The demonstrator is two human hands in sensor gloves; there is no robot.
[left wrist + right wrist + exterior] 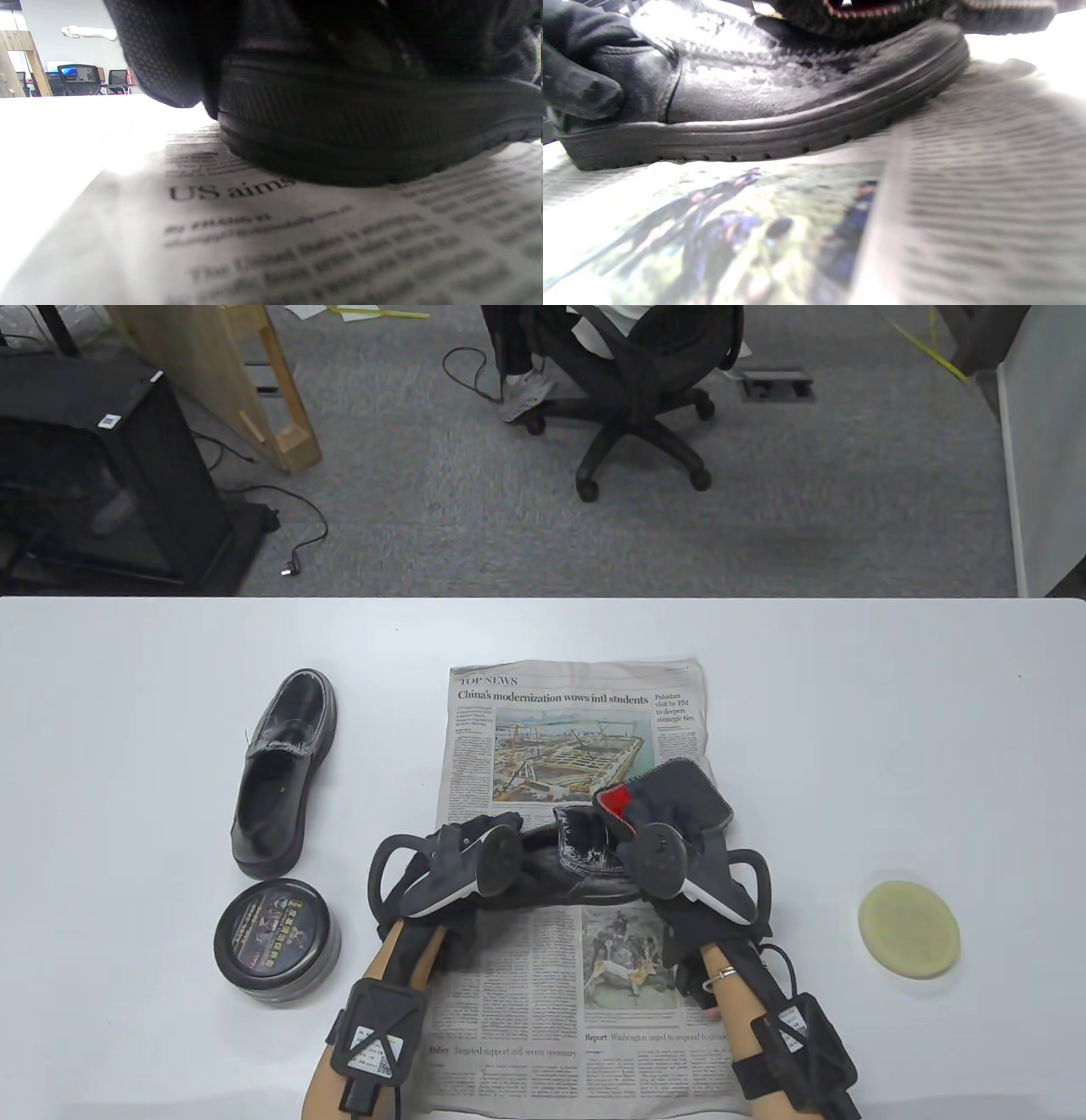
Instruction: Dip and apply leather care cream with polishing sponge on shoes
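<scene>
A black leather shoe [585,853] lies across the newspaper [560,984], with its toe to the right. My left hand [488,844] grips its heel end; the gloved fingers [581,89] show on the heel in the right wrist view. My right hand [653,840] holds a dark grey cloth with a red patch [679,797] against the toe; the cloth [865,12] lies over the toe cap. The round yellow polishing sponge [909,930] lies alone on the table to the right. The cream tin [277,940] stands with its lid on at the left. The shoe's ribbed sole [339,140] fills the left wrist view.
A second black shoe [284,772] stands on the bare white table [848,712] left of the newspaper, just behind the tin. An office chair [636,390] and a black cabinet [102,475] stand on the floor beyond the table's far edge.
</scene>
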